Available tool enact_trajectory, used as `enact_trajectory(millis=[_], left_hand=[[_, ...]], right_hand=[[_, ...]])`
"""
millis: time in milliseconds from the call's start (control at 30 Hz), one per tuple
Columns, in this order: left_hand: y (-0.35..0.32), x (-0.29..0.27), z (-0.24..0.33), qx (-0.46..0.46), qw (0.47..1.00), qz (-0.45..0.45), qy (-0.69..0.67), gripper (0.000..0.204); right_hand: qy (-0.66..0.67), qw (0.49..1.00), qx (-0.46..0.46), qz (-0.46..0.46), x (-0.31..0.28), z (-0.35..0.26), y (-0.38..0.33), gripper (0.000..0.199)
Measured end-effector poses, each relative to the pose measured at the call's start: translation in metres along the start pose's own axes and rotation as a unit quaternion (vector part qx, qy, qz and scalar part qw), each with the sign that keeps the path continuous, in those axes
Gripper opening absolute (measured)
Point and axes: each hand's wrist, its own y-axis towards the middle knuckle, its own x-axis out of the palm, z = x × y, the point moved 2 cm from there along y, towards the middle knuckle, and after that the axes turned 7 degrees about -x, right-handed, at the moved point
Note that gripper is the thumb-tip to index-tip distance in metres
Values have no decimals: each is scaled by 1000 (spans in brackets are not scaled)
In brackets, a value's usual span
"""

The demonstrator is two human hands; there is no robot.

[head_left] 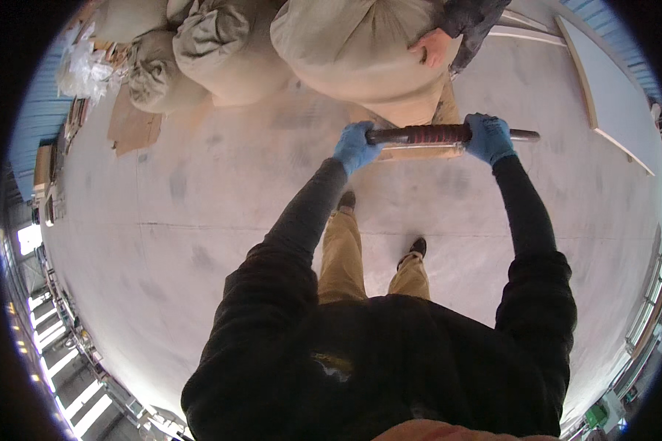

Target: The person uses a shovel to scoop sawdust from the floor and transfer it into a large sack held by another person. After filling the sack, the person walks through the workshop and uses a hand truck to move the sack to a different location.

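Bar [449,134]: dark, horizontal, red-wrapped at the middle, held out in front at arm's length above a grey floor [198,220]. Left hand [356,146], blue-gloved, closed around the bar's left end. Right hand [489,137], blue-gloved, clamped on the bar right of the red wrap, short stub of bar sticking out beyond it. Both arms in black sleeves, stretched forward. Flat cardboard piece [419,152] just beneath the bar, partly hidden by it. Big tan sack [353,51] directly beyond the bar, resting against it or just behind; contact not clear. Another person's bare hand [431,46] pressed on the sack's right side, dark sleeve above it. More sacks [213,51] piled at upper left, near flattened cardboard [132,125] and clear plastic wrap [88,66]. White panel [603,88] lying at upper right, well apart from the hands. Below: tan trousers, dark shoes [418,247] on the floor.
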Motion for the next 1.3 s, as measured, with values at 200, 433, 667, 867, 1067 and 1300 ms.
enact_trajectory(millis=[200,433,667,867,1067,1300], left_hand=[[-29,25,6,5,1000,-27,-9,21],[-54,44,6,-3,1000,-19,-15,23],[-75,75,16,17,1000,-12,-20,22],[-81,69,1,5,998,-62,20,15],[-90,62,-4,3,1000,13,7,16],[-119,68,11,-6,994,-106,6,22]], right_hand=[[-8,1000,23,-1,9,-1,-32,18],[1,999,30,-23,27,9,-61,14],[8,1000,25,-11,42,17,-82,14],[17,998,31,-48,39,-8,-88,16],[35,998,26,-54,28,-26,-87,20],[27,996,16,-79,25,-19,-111,16]])
